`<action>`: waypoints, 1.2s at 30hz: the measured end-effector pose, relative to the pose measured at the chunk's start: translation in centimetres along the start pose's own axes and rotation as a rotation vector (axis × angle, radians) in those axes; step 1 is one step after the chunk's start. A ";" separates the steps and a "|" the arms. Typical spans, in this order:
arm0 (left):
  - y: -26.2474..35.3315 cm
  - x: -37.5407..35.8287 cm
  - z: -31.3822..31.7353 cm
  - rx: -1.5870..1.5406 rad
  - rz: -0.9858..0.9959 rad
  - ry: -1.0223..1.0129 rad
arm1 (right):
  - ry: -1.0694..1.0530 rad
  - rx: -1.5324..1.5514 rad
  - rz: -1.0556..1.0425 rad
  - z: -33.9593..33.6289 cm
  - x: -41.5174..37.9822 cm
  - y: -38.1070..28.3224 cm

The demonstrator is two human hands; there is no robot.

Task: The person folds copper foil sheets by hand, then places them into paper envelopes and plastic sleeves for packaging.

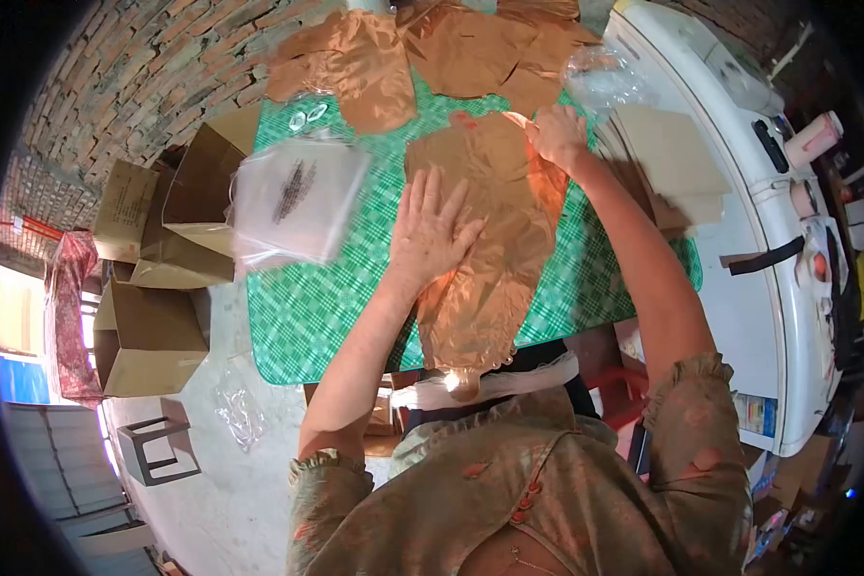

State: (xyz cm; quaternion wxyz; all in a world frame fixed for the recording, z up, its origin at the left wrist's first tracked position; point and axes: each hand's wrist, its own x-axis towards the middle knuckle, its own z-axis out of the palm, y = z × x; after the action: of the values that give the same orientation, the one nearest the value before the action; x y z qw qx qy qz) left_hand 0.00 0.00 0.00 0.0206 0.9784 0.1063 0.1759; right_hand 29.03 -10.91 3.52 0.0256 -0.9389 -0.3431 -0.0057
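A shiny copper-orange garment (pixel 494 240) lies lengthwise on the green checked tablecloth (pixel 355 317), its gathered lower end hanging near the table's front edge. Flat on its left side rests my left hand (pixel 432 226), fingers spread. My right hand (pixel 557 136) is at the upper right edge of the garment, with its fingers curled on the cloth there. A small red mark (pixel 464 120) shows at the garment's top. To the left lies a stack of clear plastic bags (pixel 298 197) with dark print.
More copper-orange garments (pixel 480 48) cover the table's far end, beside crumpled clear plastic (pixel 605 75). Flat cardboard (pixel 672 163) lies right, by a white refrigerator (pixel 758 240). Open cardboard boxes (pixel 158 331) stand left, above a small dark stool frame (pixel 158 446) on the floor.
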 end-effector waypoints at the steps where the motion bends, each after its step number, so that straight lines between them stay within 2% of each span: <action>1: 0.1 0.0 0.1 0.001 0.000 0.009 | -0.057 0.001 0.005 -0.7 0.2 -0.2; 5: 0.1 0.1 0.1 -0.022 0.014 0.039 | -0.154 0.016 0.006 -4.5 -0.2 -1.6; 8: 0.0 0.0 -0.3 -0.037 0.016 0.026 | 0.014 0.072 -0.156 -4.7 0.4 -1.9; 11: 0.0 0.0 -0.3 -0.027 0.029 0.037 | 0.006 0.372 -0.228 -7.0 -1.4 -4.4; 14: 0.0 0.0 0.3 -0.059 0.039 0.140 | -0.069 0.606 -0.409 -6.7 -1.3 -5.4; 17: 0.0 0.0 -0.3 -0.089 0.019 0.045 | -0.171 0.473 -0.271 -7.8 -1.0 -9.4; 20: -0.1 0.0 0.1 -0.088 0.034 0.106 | -0.184 0.604 -0.214 -7.5 -1.4 -11.3; 23: -0.3 0.3 -0.8 0.162 0.061 -0.090 | -0.273 0.819 -0.203 -4.1 0.4 -11.4; 26: -0.6 0.1 0.2 -0.073 0.074 0.082 | -0.343 1.381 -0.113 -5.8 -4.2 -11.0; 29: -0.1 0.0 -1.0 -0.103 0.026 -0.021 | -0.008 1.510 -0.375 -0.2 -2.9 -6.3; 31: -0.2 -0.1 -0.4 -0.083 0.045 0.076 | 0.225 0.938 -0.354 0.2 -5.6 -2.8; 34: -0.1 -0.1 -0.2 -0.072 0.044 0.092 | 0.489 0.540 -0.581 3.6 -8.8 1.5; 36: 0.0 0.0 -0.3 -0.064 0.028 0.074 | 0.532 0.349 -0.601 4.1 -11.2 2.3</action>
State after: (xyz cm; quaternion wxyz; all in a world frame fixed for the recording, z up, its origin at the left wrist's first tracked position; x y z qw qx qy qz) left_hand -0.12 0.03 0.28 0.0455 0.9715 0.0876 0.2156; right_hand 21.94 -19.70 -0.97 0.2685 -0.7449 -0.5783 -0.1964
